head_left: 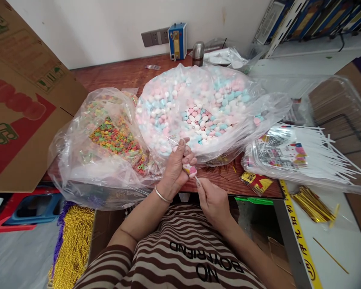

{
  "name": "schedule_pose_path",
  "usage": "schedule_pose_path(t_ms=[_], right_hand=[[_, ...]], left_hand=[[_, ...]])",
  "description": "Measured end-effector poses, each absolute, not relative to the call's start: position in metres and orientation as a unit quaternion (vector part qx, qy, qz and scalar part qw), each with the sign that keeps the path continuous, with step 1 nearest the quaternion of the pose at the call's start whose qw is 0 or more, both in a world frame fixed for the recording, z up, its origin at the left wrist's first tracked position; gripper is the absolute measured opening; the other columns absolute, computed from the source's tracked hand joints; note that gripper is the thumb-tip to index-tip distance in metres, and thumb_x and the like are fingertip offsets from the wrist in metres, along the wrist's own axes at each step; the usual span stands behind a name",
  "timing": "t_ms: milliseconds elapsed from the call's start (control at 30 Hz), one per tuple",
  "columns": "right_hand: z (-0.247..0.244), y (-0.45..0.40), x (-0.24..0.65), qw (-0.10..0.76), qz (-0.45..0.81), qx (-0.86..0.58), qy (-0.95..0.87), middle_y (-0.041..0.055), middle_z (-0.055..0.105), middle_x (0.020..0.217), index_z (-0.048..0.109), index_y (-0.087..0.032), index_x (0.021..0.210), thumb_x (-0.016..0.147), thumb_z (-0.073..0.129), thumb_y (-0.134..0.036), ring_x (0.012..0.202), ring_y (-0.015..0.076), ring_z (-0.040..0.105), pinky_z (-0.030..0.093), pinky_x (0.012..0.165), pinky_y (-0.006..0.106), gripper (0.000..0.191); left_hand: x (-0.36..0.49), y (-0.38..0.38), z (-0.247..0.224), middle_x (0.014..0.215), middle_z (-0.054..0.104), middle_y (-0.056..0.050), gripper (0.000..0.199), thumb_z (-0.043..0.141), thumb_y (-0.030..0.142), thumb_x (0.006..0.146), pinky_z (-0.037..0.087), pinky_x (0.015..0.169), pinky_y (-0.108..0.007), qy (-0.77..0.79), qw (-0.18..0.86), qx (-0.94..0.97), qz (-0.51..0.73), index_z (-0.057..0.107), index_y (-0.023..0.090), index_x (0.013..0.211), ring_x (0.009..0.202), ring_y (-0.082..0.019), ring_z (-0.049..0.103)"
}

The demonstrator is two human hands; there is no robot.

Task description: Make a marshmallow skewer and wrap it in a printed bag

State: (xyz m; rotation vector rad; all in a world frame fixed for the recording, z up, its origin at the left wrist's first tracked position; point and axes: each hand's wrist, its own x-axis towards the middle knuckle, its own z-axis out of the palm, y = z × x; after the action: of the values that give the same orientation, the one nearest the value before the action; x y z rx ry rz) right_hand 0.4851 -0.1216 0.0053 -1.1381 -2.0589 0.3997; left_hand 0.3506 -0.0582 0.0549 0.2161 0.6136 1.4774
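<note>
Packet [191, 170], pink w/ some yellow, is in front of candy bag [161, 82], near front edge of table [104, 74]; L hand [179, 161] curls round it, R hand [213, 200] pinches stick [197, 179] at its lower end. Prob. fitting/closing step; next move seems to call for steady L grip, stick straight in R. Cereal bag [78, 160] on L, stick pack [321, 154] on R, gold ties [313, 204] nearer R side, loose tie [331, 255] apart
</note>
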Motion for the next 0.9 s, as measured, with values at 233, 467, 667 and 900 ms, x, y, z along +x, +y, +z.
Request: schedule_pose_path(t_ms=[233, 467, 667, 900], right_hand=[[0.004, -0.115, 0.478, 0.359, -0.033, -0.463, -0.810, 0.0011, 0.062, 0.059, 0.061, -0.016, 0.084, 0.108, 0.040, -0.023, 0.050, 0.0139, 0.050, 0.030, 0.056, 0.030, 0.032], [-0.004, -0.117, 0.479, 0.394, 0.173, -0.488, -0.759, -0.0006, 0.057, 0.061, 0.054, -0.021, 0.082, 0.105, 0.041, -0.028, 0.052, 0.0142, 0.049, 0.030, 0.054, 0.028, 0.028], [-0.003, -0.107, 0.479, 0.451, 0.640, -0.424, -0.456, -0.0102, 0.037, 0.052, 0.053, -0.022, 0.084, 0.100, 0.051, -0.053, 0.043, 0.0080, 0.027, 0.023, 0.042, 0.022, 0.035], [0.009, -0.108, 0.484, 0.376, 0.821, -0.317, -0.290, -0.0147, 0.029, 0.045, 0.062, -0.018, 0.084, 0.089, 0.069, -0.050, 0.036, 0.0028, 0.014, 0.019, 0.039, 0.020, 0.033]], left_hand=[[0.368, -0.068, 0.036, 0.061, 0.045, 0.010, 0.040, 0.089, 0.040, 0.073, 0.044, 0.051, -0.015, 0.340, 0.677, 0.077, 0.648, 0.064, 0.016, 0.093, 0.044, 0.000, 0.039], [0.372, -0.072, 0.030, 0.057, 0.047, 0.009, 0.041, 0.087, 0.046, 0.074, 0.051, 0.065, -0.021, 0.351, 0.663, 0.111, 0.651, 0.064, 0.015, 0.090, 0.049, -0.004, 0.048], [0.375, -0.083, 0.025, 0.084, 0.071, -0.002, 0.056, 0.087, 0.055, 0.069, 0.055, 0.073, -0.027, 0.336, 0.698, 0.138, 0.617, 0.067, 0.016, 0.104, 0.074, -0.014, 0.068], [0.347, -0.072, 0.028, 0.088, 0.071, -0.002, 0.041, 0.086, 0.037, 0.075, 0.056, 0.075, -0.025, 0.348, 0.689, 0.146, 0.619, 0.069, 0.016, 0.106, 0.075, -0.012, 0.069]])
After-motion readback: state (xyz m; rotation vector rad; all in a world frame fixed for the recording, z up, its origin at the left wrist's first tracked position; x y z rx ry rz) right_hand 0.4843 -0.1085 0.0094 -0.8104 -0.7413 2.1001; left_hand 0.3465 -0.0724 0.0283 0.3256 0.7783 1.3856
